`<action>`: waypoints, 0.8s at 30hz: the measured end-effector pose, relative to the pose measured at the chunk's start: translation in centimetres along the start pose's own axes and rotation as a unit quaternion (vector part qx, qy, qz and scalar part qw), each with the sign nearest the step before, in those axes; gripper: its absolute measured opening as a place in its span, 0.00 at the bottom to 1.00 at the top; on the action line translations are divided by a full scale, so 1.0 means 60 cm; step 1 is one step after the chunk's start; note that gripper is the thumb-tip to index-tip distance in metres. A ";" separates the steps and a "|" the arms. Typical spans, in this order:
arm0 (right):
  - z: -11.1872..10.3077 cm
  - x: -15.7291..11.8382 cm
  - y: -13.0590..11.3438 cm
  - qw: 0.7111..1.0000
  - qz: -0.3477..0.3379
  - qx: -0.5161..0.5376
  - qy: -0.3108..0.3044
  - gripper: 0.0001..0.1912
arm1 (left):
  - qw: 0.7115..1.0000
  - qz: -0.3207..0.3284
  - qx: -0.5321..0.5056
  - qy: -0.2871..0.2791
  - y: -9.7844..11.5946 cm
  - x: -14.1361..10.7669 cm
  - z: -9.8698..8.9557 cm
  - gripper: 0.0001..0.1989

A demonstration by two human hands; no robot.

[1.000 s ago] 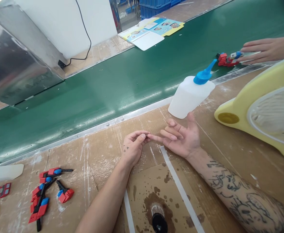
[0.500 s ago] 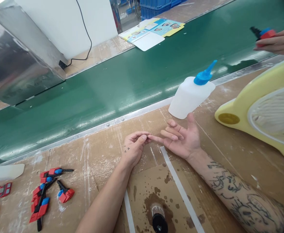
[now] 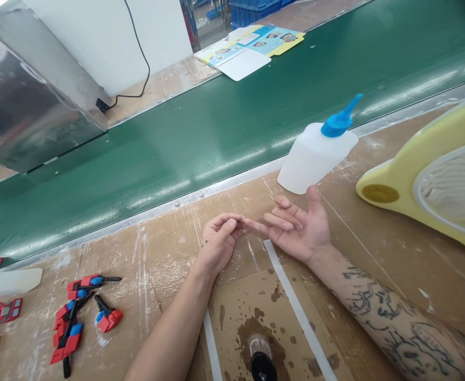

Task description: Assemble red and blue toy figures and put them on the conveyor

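My left hand (image 3: 220, 241) is closed in a pinch at the tip of my right hand's little finger. Whether a tiny thing sits between the fingertips, I cannot make out. My right hand (image 3: 306, 227) lies palm up and open, its little finger stretched toward the left hand, thumb raised and other fingers loosely curled. Just beyond it a white squeeze bottle (image 3: 314, 159) with a blue nozzle stands on the cardboard-covered bench. Below the hands, a small clear container with a black part (image 3: 263, 365) rests on a wet-spotted cardboard sheet (image 3: 240, 296).
Red, blue and black toy-like pieces (image 3: 71, 338) lie at left, near more red pieces (image 3: 8, 311) and a whitish bottle-like thing (image 3: 14, 282). A yellow fan (image 3: 399, 174) stands at right. Behind the bench runs a green conveyor belt (image 3: 177, 143), with printed card (image 3: 252, 50) overlapping its far edge.
Another person's hand holding a red, blue and black piece at the upper right has left the view. My left fingertips have shifted slightly against the right little finger.
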State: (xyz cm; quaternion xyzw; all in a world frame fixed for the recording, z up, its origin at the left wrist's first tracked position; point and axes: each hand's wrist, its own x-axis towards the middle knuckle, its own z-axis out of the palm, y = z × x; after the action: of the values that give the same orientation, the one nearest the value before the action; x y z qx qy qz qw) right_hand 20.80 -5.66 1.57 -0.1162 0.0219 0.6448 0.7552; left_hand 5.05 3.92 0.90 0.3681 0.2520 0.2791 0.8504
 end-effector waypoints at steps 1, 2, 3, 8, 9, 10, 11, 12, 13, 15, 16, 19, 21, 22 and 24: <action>0.000 0.000 0.000 1.000 -0.003 -0.002 0.003 0.25 | 1.000 -0.008 -0.024 0.002 0.003 0.000 -0.002 0.05; 0.000 0.000 0.000 1.000 -0.005 -0.005 0.005 0.24 | 0.999 -0.018 -0.049 0.005 0.006 0.001 -0.004 0.04; 0.000 0.000 -0.001 1.000 -0.006 -0.008 0.007 0.24 | 0.997 -0.028 -0.072 0.010 0.009 0.001 -0.006 0.04; -0.009 0.002 -0.004 1.000 -0.003 -0.024 0.007 0.24 | 0.989 -0.061 -0.131 0.015 0.016 0.002 -0.014 0.04; -0.011 0.002 -0.005 1.000 -0.003 -0.026 0.008 0.24 | 0.989 -0.064 -0.132 0.014 0.016 0.002 -0.015 0.04; -0.013 0.003 -0.005 1.000 -0.003 -0.027 0.010 0.23 | 0.989 -0.067 -0.133 0.013 0.016 0.002 -0.015 0.04; -0.014 0.004 -0.006 1.000 -0.001 -0.027 0.012 0.23 | 0.989 -0.071 -0.132 0.014 0.017 0.003 -0.015 0.04; -0.014 0.004 -0.007 1.000 0.000 -0.027 0.014 0.22 | 0.988 -0.073 -0.132 0.014 0.017 0.003 -0.015 0.04; -0.014 0.004 -0.007 1.000 0.000 -0.026 0.015 0.22 | 0.988 -0.076 -0.132 0.012 0.017 0.003 -0.015 0.04; -0.015 0.004 -0.007 1.000 0.001 -0.027 0.013 0.21 | 0.988 -0.080 -0.131 0.004 0.017 0.002 -0.015 0.04; -0.015 0.004 -0.007 1.000 0.001 -0.029 0.011 0.21 | 0.988 -0.079 -0.132 -0.002 0.016 0.002 -0.015 0.03; -0.015 0.004 -0.007 0.999 0.002 -0.037 0.008 0.22 | 0.989 -0.075 -0.130 -0.015 0.015 0.002 -0.017 0.03; -0.015 0.004 -0.006 0.999 0.000 -0.044 0.007 0.22 | 0.989 -0.072 -0.126 -0.020 0.014 0.002 -0.018 0.04; -0.014 0.005 -0.006 0.999 -0.003 -0.048 0.005 0.22 | 0.990 -0.071 -0.122 -0.020 0.013 0.002 -0.018 0.05; -0.012 0.004 -0.005 0.998 -0.006 -0.068 0.003 0.23 | 0.991 -0.069 -0.111 -0.017 0.013 0.002 -0.017 0.06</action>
State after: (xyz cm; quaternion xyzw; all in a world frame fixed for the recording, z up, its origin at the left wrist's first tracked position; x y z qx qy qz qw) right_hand 21.22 -5.58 0.89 -0.1687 -0.0204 0.6401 0.7493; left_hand 4.25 4.92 0.83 0.2581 0.2294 0.2395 0.9074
